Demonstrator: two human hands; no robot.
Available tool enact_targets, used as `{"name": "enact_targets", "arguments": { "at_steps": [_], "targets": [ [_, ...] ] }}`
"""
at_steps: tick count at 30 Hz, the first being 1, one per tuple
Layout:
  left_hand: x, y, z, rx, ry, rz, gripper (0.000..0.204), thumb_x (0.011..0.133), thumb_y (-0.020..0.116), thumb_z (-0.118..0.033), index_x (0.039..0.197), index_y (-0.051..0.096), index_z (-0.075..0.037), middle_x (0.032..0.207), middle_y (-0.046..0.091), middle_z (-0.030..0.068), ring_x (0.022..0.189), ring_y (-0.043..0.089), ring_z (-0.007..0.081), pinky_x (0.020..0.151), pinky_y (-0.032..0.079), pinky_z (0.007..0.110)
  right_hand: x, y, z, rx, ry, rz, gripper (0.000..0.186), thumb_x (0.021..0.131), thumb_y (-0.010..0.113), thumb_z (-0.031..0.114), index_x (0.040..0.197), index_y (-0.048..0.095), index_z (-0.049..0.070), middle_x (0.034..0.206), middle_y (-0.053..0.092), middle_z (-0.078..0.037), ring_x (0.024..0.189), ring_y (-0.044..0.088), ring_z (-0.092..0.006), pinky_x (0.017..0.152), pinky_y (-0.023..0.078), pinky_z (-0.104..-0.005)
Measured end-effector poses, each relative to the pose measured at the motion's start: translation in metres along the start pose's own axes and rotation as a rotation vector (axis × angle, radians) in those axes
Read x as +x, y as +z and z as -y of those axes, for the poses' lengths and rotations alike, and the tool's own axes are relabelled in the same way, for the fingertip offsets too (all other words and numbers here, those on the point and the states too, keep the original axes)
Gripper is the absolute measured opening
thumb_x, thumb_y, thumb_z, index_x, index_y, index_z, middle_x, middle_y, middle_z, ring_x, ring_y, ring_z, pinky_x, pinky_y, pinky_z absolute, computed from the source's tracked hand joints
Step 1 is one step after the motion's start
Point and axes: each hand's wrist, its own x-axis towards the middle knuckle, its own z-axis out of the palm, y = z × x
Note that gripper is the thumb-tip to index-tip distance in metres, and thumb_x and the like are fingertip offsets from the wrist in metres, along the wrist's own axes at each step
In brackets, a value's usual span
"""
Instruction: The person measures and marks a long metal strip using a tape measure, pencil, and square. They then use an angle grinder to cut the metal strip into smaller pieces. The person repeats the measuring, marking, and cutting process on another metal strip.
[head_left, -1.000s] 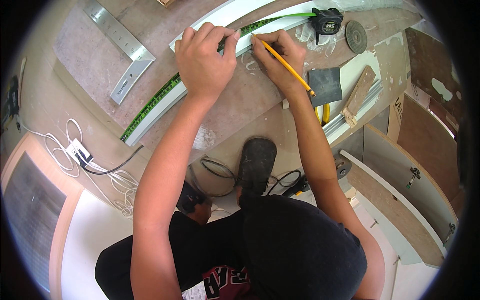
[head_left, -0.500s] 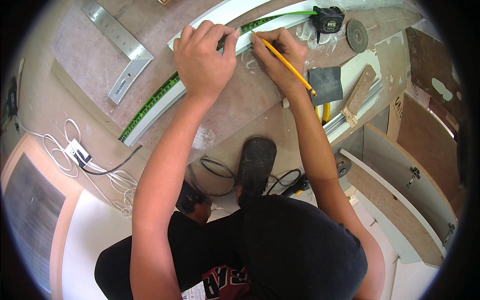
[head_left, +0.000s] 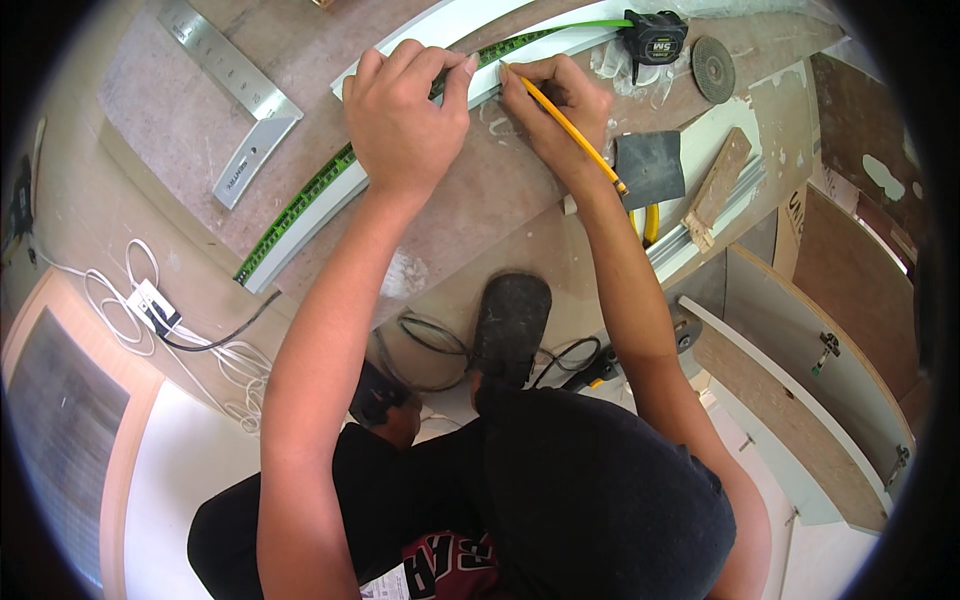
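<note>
Includes yellow pencil, pinched in fingers of right hand, tip up-left at white strip, just right of left hand, fingers pinching green tape, laid lengthwise along strip, lower left to upper right, black case nearer right hand.
</note>
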Motion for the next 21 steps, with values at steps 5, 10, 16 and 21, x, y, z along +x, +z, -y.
{"name": "enact_targets", "arguments": {
  "at_steps": [5, 10, 16, 21],
  "targets": [
    [0.002, 0.006, -0.003, -0.025, 0.0, -0.005, 0.012, 0.095, 0.091, -0.028, 0.091, 0.086, -0.018, 0.087, 0.074, -0.0061, 0.084, 0.063, 0.0242, 0.078, 0.048, 0.042, 0.002, -0.003, -0.003, 0.042, 0.025, 0.007, 0.02, 0.096, 0.093, 0.017, 0.098, 0.079, 0.002, 0.088, 0.086, -0.01, 0.07, 0.077, -0.0132, 0.067, 0.06, -0.0303],
    [0.007, 0.011, -0.007, -0.046, 0.043, -0.038, 0.014, 0.094, 0.09, -0.027, 0.088, 0.083, -0.018, 0.087, 0.073, -0.0072, 0.085, 0.061, 0.0245, 0.077, 0.044, 0.042, 0.007, -0.014, 0.002, -0.002, 0.014, 0.012, 0.02, 0.097, 0.092, 0.016, 0.1, 0.079, 0.001, 0.088, 0.086, -0.011, 0.073, 0.079, -0.0141, 0.068, 0.061, -0.0307],
    [-0.001, -0.012, -0.014, -0.019, -0.02, 0.036, 0.013, 0.097, 0.09, -0.028, 0.093, 0.086, -0.016, 0.091, 0.077, -0.0027, 0.086, 0.065, 0.0256, 0.08, 0.05, 0.042, 0.0, -0.031, 0.022, -0.008, -0.091, -0.097, 0.024, 0.098, 0.09, 0.014, 0.117, 0.082, 0.002, 0.105, 0.086, -0.01, 0.084, 0.08, -0.0194, 0.077, 0.062, -0.0315],
    [0.0, -0.046, -0.04, -0.028, 0.081, 0.047, 0.013, 0.1, 0.086, -0.025, 0.096, 0.084, -0.013, 0.095, 0.079, -0.0008, 0.086, 0.067, 0.0277, 0.08, 0.053, 0.042, 0.035, -0.128, 0.057, -0.789, -0.482, -0.189, 0.044, 0.099, 0.089, 0.016, 0.141, 0.076, 0.01, 0.146, 0.079, -0.009, 0.13, 0.073, -0.0343, 0.109, 0.059, -0.0438]
  ]
}}
